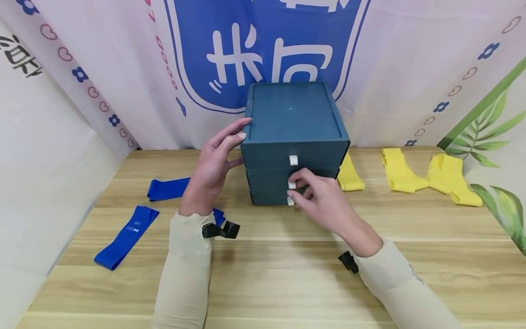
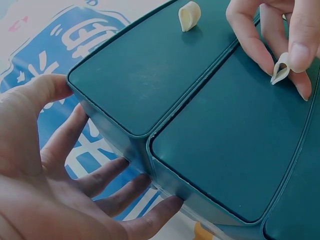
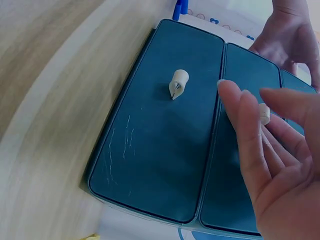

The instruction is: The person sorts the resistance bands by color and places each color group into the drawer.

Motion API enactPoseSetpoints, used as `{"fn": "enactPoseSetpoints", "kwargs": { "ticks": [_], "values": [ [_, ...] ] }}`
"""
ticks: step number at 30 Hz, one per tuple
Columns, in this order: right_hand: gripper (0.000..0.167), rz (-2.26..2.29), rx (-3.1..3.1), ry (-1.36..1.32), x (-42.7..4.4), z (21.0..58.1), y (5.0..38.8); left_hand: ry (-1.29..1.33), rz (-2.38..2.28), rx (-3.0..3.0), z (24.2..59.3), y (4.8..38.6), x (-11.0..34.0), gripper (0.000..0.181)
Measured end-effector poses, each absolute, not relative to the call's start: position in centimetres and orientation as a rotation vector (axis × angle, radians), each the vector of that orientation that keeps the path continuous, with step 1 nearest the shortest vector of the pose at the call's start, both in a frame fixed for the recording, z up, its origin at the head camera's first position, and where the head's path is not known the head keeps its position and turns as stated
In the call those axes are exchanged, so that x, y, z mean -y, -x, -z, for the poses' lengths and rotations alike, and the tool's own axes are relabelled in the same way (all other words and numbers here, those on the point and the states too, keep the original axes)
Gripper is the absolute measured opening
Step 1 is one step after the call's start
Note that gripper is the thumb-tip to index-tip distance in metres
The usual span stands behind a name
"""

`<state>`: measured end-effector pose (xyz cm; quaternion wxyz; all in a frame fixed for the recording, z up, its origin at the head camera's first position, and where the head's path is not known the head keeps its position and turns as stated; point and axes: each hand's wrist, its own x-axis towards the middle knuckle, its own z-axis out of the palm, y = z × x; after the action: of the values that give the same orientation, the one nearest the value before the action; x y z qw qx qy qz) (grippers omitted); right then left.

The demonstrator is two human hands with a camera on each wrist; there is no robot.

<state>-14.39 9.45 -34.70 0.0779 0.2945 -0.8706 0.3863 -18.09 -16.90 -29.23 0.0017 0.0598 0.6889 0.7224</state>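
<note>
A dark teal drawer box [image 1: 296, 112] with stacked drawers stands upright on the table. Each drawer front has a small white pull tab; the top tab [image 1: 293, 160] and bottom tab [image 3: 178, 84] are free of the fingers. My right hand [image 1: 324, 201] has its thumb and index finger curled round the middle pull tab [image 2: 281, 69]. That drawer is level with its neighbours. My left hand [image 1: 211, 162] steadies the box's left side, fingers spread and fingertips touching the side and top edge.
Blue flat bands [image 1: 127, 237] lie at the left, one partly behind my left wrist. Yellow flat bands [image 1: 400, 171] lie at the right, one partly hidden behind the box. A white printed curtain [image 1: 382, 82] hangs behind the wooden table [image 1: 263, 283].
</note>
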Motion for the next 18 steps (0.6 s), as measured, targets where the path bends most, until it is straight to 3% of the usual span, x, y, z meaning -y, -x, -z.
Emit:
{"fn": "enactPoseSetpoints", "kwargs": {
  "ticks": [9, 18],
  "values": [
    [0.013, -1.143, 2.567, -0.908, -9.8, 34.7, 13.6, -0.195, -2.272, -2.164, 29.3, 18.1, 16.8, 0.044],
    [0.011, -1.155, 2.563, -0.977, -10.9, 34.8, 10.7, -0.166, -2.273, -2.162, 29.2, 18.2, 16.8, 0.042]
  ]
}}
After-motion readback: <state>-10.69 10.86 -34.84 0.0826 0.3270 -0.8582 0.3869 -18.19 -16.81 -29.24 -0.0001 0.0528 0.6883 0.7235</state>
